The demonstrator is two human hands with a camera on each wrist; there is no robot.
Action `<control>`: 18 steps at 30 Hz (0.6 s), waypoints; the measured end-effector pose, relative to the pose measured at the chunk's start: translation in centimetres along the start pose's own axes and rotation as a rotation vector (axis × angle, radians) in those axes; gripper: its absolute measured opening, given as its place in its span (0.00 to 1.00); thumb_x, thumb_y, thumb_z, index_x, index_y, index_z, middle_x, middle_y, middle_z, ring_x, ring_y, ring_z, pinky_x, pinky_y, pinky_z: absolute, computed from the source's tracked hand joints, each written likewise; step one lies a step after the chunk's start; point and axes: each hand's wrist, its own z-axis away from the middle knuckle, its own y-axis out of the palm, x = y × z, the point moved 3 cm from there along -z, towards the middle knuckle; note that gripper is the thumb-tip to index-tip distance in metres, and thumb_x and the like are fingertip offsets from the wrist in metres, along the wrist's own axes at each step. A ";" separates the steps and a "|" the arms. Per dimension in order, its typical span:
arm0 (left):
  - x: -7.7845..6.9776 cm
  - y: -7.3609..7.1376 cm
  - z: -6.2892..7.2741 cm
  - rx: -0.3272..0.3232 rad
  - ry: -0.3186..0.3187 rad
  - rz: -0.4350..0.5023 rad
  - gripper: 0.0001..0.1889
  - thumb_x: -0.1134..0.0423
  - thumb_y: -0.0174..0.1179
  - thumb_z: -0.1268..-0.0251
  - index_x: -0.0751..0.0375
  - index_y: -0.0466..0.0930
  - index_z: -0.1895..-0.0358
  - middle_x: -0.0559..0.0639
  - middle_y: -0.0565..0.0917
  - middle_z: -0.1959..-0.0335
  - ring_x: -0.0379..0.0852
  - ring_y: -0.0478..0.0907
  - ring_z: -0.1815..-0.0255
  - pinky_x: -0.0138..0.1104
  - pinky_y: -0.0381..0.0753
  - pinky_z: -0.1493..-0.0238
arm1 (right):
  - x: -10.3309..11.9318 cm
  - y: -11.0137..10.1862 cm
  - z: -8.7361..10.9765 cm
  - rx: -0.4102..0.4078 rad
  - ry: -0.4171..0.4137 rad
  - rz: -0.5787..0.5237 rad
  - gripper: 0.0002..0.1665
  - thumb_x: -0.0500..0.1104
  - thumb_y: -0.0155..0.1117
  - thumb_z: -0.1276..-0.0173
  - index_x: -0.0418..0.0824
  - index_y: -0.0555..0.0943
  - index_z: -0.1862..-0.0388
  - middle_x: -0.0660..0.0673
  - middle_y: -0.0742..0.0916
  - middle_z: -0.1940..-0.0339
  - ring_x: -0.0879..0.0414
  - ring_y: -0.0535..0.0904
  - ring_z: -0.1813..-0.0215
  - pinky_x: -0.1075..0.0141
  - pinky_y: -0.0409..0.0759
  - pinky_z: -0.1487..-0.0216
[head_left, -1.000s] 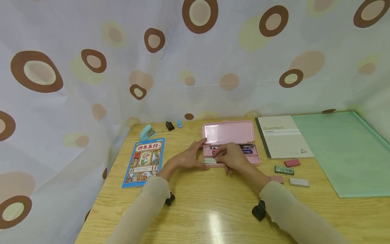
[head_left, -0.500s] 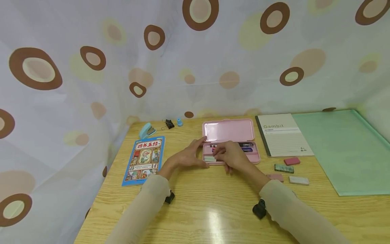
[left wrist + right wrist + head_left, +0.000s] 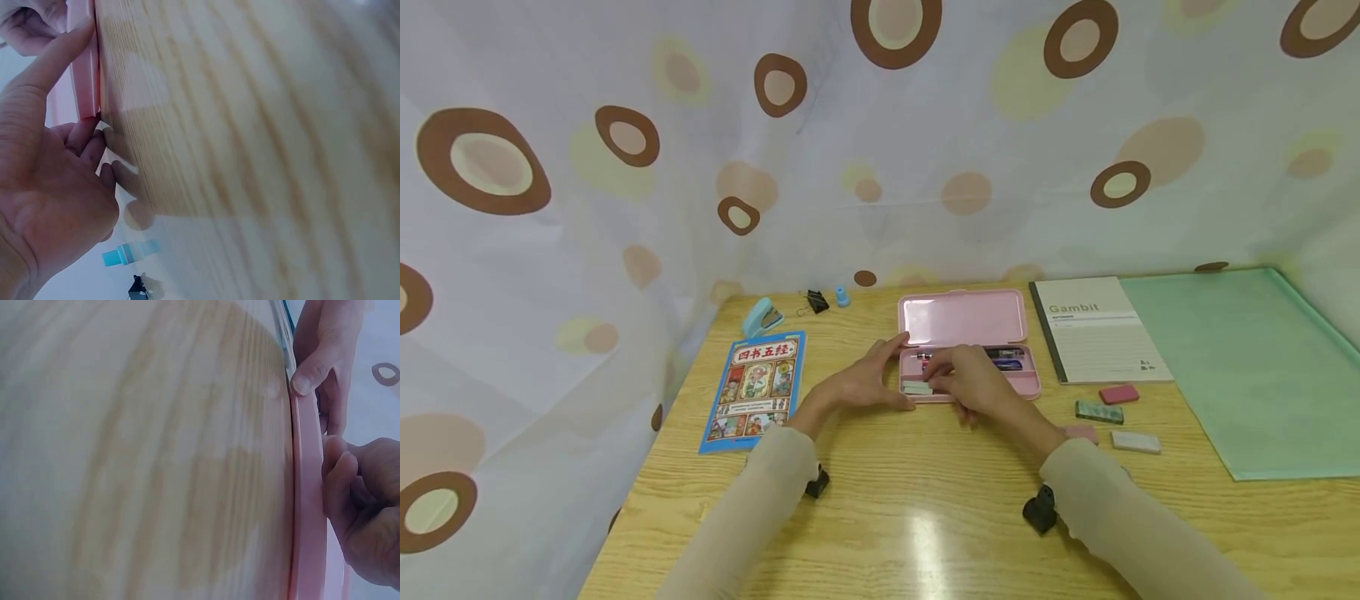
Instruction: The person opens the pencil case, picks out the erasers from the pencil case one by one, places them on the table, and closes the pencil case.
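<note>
A pink pencil case [image 3: 962, 323] lies with its lid swung back on the table. My left hand [image 3: 868, 385] spans its left end, thumb at the front edge and fingers towards the hinge; the left wrist view shows the thumb [image 3: 62, 53] against the case wall. Over the front compartment, my right hand [image 3: 972, 385] has its fingers bent down, pinching at the end of a pale eraser-like block [image 3: 916, 388]; the fingertips' grip is partly hidden. Behind that hand, pens [image 3: 1007, 364] lie in the rear compartment. In the right wrist view, my right hand [image 3: 372, 512] is beside the pink rim.
Right of the case are a notebook [image 3: 1101, 333], a green mat [image 3: 1262, 375], and pink [image 3: 1118, 395], green [image 3: 1099, 412] and white [image 3: 1136, 442] erasers. At left lie a comic-style book [image 3: 756, 387], a blue stapler [image 3: 763, 318], a binder clip [image 3: 817, 302] and a small blue object [image 3: 842, 297].
The head view has tilted slightly, so the table sits a little higher in it. My left hand keeps its place on the pencil case; my right fingers shift only slightly over the front compartment.
</note>
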 end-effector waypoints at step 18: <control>0.6 0.1 -0.2 -0.002 -0.014 -0.007 0.61 0.48 0.76 0.41 0.40 0.39 0.13 0.52 0.58 0.20 0.55 0.53 0.17 0.52 0.55 0.19 | -0.7 -1.5 1.0 -0.073 0.012 -0.140 0.07 0.33 0.63 0.24 0.37 0.87 0.54 0.40 0.87 0.76 0.51 0.78 0.87 0.57 0.81 0.84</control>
